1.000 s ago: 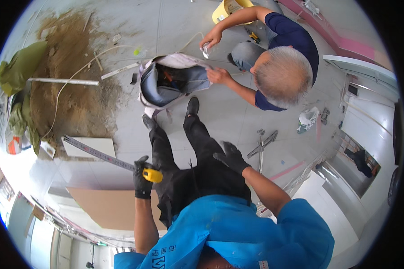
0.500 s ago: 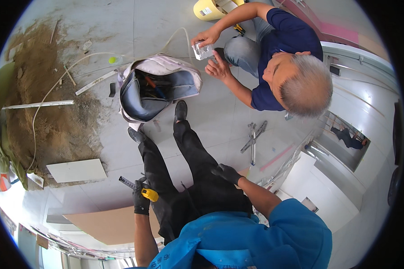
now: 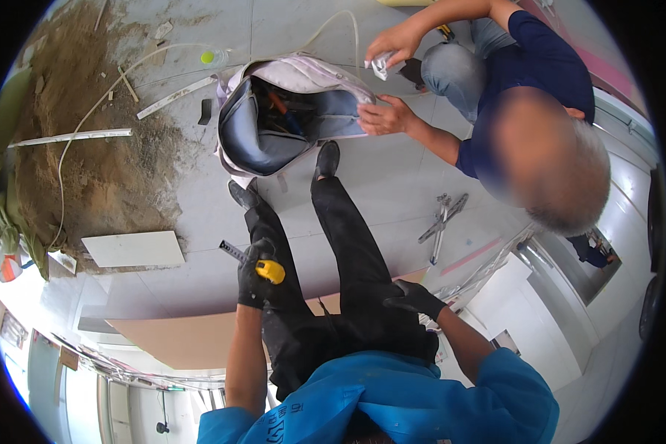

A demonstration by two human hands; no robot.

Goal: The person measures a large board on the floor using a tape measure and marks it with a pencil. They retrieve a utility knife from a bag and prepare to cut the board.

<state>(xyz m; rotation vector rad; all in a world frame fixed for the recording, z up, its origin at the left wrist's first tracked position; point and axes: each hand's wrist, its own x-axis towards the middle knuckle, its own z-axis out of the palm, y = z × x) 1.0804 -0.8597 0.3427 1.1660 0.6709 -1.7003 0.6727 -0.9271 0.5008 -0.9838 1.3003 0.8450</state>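
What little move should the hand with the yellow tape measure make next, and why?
Perhaps the left hand should let the blade slide fully into the yellow tape measure: a short piece sticks out, and its end seems to touch nothing.

Left hand (image 3: 256,272) curled, right hand (image 3: 416,298) uncurled

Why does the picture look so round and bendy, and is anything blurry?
Head view: a fisheye lens bends edges near the black rim; the co-worker's head is partly blurred; the tape measure looks sharper; glare whitens the lower left.
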